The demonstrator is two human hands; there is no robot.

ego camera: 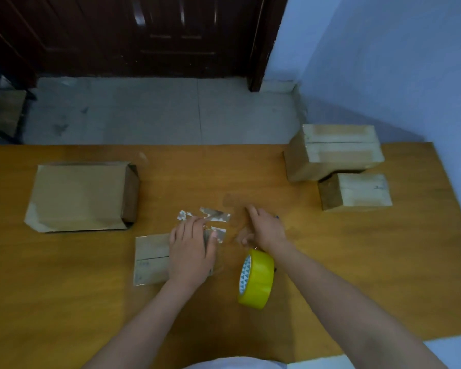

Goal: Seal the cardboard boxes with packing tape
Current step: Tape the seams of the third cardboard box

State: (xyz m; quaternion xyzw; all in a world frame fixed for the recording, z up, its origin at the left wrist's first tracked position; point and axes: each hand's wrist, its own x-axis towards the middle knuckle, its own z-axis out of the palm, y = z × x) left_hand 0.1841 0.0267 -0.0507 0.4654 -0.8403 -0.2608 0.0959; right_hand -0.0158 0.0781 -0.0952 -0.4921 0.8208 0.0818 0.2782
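The small flat brown cardboard box (pixel 151 258) lies near the front middle of the orange-brown wooden desk (pixel 64 302), and my left hand (pixel 190 253) rests flat on its right half, fingers (pixel 194 226) straight and close together, pressing a shiny strip of clear packing tape (pixel 214 217) that stretches off the box's far right corner. My right hand (pixel 265 230) is just beside it on the desk, fingers loosely curled; whether they pinch the tape I cannot tell. The yellow roll of packing tape (pixel 256 279) stands on edge beneath my right wrist. A larger flat cardboard box (pixel 80 197) lies far left; two taped cardboard boxes (pixel 336 153) sit at the far right corner.
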